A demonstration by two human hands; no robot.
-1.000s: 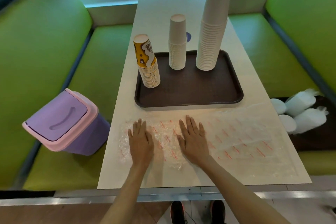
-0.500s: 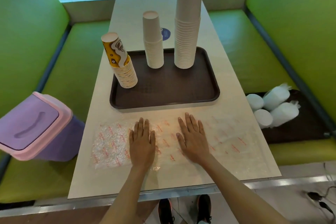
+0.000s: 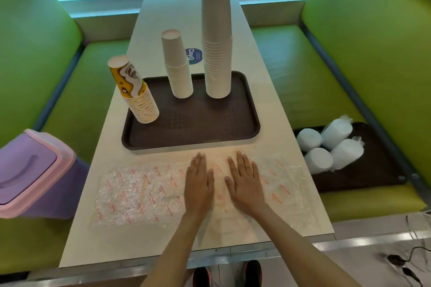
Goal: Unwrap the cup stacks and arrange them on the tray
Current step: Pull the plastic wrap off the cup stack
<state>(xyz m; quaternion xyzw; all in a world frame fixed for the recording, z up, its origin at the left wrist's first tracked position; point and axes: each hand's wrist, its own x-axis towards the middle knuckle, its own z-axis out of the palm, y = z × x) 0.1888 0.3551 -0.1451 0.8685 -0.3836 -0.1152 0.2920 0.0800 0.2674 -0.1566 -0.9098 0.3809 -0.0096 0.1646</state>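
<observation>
A dark brown tray (image 3: 198, 133) lies on the table and carries three unwrapped cup stacks: a leaning yellow-printed stack (image 3: 135, 95) at its left, a short plain stack (image 3: 178, 65) in the middle and a tall plain stack (image 3: 217, 37) at the right. In front of the tray a clear plastic wrapper (image 3: 140, 193) with red print lies spread flat. My left hand (image 3: 198, 184) and my right hand (image 3: 245, 182) press flat on it side by side, fingers straight. Several wrapped white cup stacks (image 3: 331, 147) lie on a second dark tray (image 3: 363, 177) on the right bench.
A purple bin (image 3: 30, 175) with a pink-rimmed swing lid stands on the left green bench. Green benches (image 3: 303, 65) flank the narrow table (image 3: 161, 18), and a window runs behind. A round blue sticker (image 3: 194, 56) sits behind the tray. Cables lie on the floor at bottom right.
Both hands have slid rightward along the wrapper, pressing it flat, and now lie closer together near its middle. The view has shifted too.
</observation>
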